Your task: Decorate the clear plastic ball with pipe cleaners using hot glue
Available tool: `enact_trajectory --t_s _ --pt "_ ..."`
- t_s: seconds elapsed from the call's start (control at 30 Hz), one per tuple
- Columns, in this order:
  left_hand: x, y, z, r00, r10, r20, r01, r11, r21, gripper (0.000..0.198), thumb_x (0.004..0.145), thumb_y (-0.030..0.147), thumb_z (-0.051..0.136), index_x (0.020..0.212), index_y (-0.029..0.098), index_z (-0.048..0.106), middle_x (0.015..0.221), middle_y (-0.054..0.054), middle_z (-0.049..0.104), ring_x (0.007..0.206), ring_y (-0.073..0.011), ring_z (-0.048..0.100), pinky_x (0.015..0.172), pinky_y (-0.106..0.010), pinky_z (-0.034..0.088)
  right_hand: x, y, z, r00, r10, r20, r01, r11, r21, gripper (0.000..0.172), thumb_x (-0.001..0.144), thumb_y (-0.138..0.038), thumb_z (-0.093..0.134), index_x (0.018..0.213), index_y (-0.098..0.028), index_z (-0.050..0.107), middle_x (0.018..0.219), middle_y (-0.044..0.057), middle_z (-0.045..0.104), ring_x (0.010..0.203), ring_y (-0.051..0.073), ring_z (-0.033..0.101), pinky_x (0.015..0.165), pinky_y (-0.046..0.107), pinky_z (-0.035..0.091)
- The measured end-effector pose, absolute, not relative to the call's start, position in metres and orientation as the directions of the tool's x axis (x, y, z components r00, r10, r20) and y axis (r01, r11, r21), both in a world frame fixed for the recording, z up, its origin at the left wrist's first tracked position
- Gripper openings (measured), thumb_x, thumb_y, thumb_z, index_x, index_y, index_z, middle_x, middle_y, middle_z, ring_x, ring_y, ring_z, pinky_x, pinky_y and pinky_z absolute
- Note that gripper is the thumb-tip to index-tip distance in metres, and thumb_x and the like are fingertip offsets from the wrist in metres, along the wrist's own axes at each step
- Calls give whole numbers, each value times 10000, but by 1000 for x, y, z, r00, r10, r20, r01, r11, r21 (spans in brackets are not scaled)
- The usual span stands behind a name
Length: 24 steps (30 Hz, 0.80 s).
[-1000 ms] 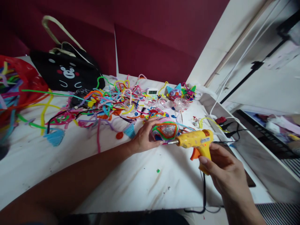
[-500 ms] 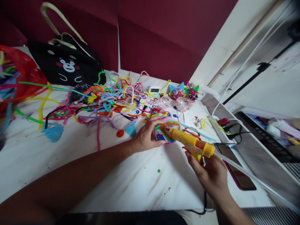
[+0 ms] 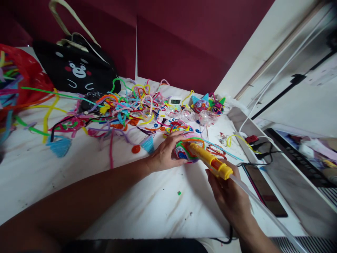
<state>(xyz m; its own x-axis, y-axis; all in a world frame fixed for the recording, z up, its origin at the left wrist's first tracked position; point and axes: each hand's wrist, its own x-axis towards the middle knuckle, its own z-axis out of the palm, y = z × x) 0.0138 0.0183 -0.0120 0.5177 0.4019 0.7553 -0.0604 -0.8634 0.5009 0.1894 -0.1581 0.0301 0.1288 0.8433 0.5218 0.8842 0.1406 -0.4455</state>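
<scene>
My left hand (image 3: 165, 153) is closed round a small ball wrapped in coloured pipe cleaners (image 3: 186, 149), holding it down on the white table (image 3: 147, 203). My right hand (image 3: 228, 191) grips a yellow glue gun (image 3: 210, 161) with its nozzle pointed down at the top of the ball. A clear glue stick (image 3: 263, 207) pokes out of the gun's back end toward the lower right.
A heap of coloured pipe cleaners (image 3: 123, 112) covers the table behind the ball, with clear balls (image 3: 188, 115), two finished cat-eared balls (image 3: 209, 104) and a small timer (image 3: 175, 101). A black bear bag (image 3: 76, 72) stands back left. A phone (image 3: 264, 189) lies right.
My right hand has turned the glue gun from sideways to pointing down onto the ball and brought it closer. The left hand keeps its hold.
</scene>
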Motion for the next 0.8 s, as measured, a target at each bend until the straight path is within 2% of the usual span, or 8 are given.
enact_trajectory --t_s 0.13,0.33,0.57,0.8 --pt "14 19 -13 513 398 761 -58 -868 493 689 774 350 762 1345 207 404 1409 -205 458 1365 -357 442 1094 -558 428 188 -155 28 68 823 564 937 141 -318 402 932 -218 552 1318 -251 441 1162 126 621 914 237 681 646 318 581" --pt "16 20 -15 490 387 781 -62 -878 474 714 754 349 787 1343 205 409 1397 -201 481 1361 -357 453 1080 -546 443 188 -152 28 -30 783 621 959 197 -202 373 934 -212 551 1298 -232 472 1177 151 610 931 256 661 657 349 564" --pt "18 19 -16 460 387 799 -70 -882 467 728 728 350 812 1328 199 429 1381 -205 498 1327 -353 491 1059 -538 464 188 -147 24 -118 702 703 958 267 -106 415 917 -179 574 1321 -188 480 1119 132 616 795 226 648 588 338 545" --pt "17 19 -15 464 368 806 -59 -895 443 721 748 362 797 1338 200 415 1390 -204 490 1329 -337 493 1056 -538 473 183 -145 29 -129 702 700 961 262 -85 446 927 -171 546 1357 -194 430 1044 116 637 738 224 639 590 365 534"
